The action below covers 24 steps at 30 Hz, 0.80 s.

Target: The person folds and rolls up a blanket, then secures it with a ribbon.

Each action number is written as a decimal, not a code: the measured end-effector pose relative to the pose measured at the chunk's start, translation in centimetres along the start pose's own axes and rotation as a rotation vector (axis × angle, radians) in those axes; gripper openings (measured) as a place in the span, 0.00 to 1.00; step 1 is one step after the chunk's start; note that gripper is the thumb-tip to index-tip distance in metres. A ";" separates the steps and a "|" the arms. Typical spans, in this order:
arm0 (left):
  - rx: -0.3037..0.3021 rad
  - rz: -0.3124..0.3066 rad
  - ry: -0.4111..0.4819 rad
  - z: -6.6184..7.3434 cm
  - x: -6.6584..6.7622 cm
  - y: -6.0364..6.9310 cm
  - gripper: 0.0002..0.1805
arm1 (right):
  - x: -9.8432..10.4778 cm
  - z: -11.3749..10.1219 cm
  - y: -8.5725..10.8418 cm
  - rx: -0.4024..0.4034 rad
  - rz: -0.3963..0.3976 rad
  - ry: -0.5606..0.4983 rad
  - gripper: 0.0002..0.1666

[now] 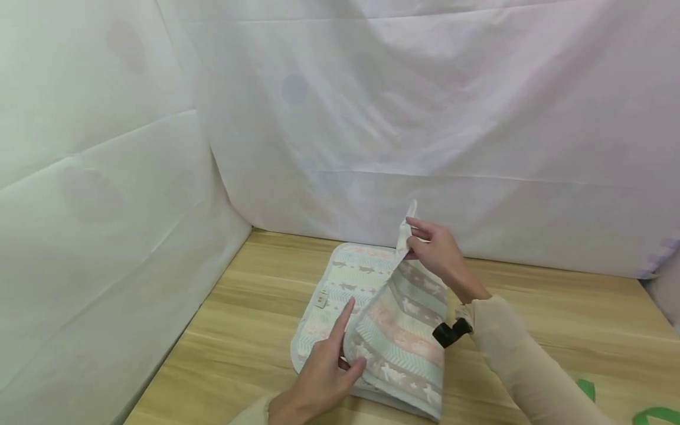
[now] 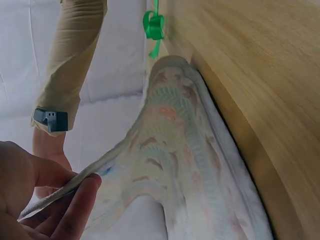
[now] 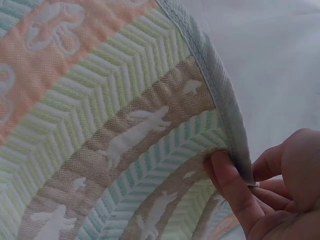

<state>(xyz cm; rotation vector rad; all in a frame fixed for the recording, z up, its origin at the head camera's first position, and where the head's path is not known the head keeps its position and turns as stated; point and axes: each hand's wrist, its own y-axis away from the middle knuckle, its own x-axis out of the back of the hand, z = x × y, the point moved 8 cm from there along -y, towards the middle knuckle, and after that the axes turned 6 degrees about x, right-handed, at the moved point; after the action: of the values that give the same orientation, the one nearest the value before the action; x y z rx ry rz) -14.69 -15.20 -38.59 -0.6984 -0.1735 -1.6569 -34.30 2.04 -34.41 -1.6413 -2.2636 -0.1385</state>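
Observation:
A folded quilted blanket with pastel stripes and white animal figures lies on the wooden table, its upper layer partly lifted. The right hand pinches the raised far edge between thumb and fingers; the right wrist view shows this grip on the pale blue border. At the near corner of that layer, the left hand pinches the edge, its index finger stretched forward over the lower layer. The left wrist view shows the edge between thumb and finger. A small tag sits at the lower layer's left side.
White sheets hang behind and to the left of the wooden table. Green ribbon lies near the front right. A black device is strapped to the right wrist.

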 end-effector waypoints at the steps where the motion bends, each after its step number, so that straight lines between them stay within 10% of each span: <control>1: 0.006 0.011 -0.010 -0.2 0.2 0.1 0.56 | -0.3 0.1 -0.1 -0.003 0.001 0.000 0.33; 24: 0.195 0.077 -0.094 -5.0 2.6 3.0 0.55 | -8.0 4.2 -1.1 -0.037 -0.020 -0.105 0.35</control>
<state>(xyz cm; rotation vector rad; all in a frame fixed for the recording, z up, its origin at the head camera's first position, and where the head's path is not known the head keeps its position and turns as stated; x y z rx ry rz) -13.78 -20.48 -42.04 -0.6265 -0.3658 -1.5110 -34.07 -4.40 -40.87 -1.6823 -2.3683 -0.1022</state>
